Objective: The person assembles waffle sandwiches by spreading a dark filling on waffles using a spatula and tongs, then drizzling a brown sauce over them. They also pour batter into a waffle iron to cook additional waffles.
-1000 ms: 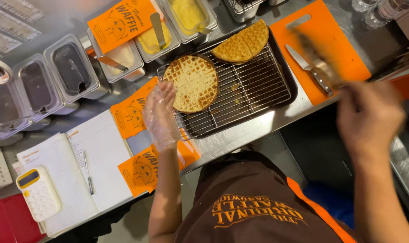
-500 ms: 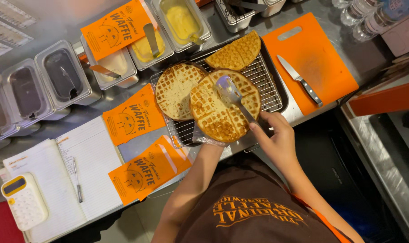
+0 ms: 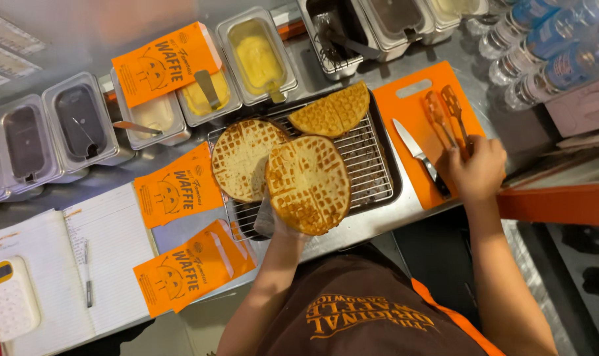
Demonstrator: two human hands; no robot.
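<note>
Left hand [image 3: 268,221] grips waffle [image 3: 308,184] (over rack); right hand [image 3: 474,168] clasps tongs [image 3: 444,112].

Stainless steel surface [image 3: 444,46], scuffed, bright overhead light glinting off it. Row of metal sauce tubs [image 3: 79,122] sunk along far edge. Open notebook [image 3: 69,264] with pen and yellow calculator [image 3: 6,300] at near left end. Water bottles [image 3: 543,49] lying at far right. Orange ledge [image 3: 556,204] beside dark floor below.
</note>
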